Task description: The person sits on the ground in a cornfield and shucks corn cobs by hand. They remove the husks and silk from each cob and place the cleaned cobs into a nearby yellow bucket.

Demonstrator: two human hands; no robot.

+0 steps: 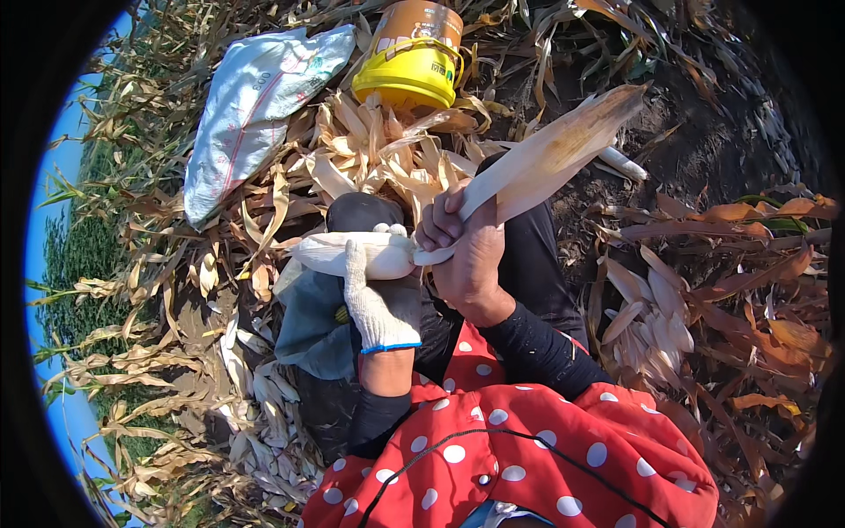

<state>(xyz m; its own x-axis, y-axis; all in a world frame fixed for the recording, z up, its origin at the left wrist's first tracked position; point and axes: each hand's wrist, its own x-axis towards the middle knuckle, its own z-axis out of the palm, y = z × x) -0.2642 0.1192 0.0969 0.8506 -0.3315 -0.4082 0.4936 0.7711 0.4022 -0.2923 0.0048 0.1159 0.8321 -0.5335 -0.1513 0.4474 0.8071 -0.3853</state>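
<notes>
My left hand (376, 290), in a white knit glove with a blue cuff edge, is closed around a corn ear (330, 254) in pale husk, lying level above my knee. My right hand (465, 254), bare, grips the base of a long dry husk leaf (554, 152) that points up and to the right. The leaf's lower end meets the ear's right end, close beside my fists; whether they are still joined I cannot tell. Peeled-off husks (370, 152) lie heaped just beyond my knees.
A yellow and brown plastic bucket (412, 66) lies tipped beyond the husks, with a white woven sack (257, 112) to its left. Husked-looking ears (264, 416) are piled at lower left, more pale ears (650, 323) at right. Dry corn stalks and bare soil (693, 138) surround me.
</notes>
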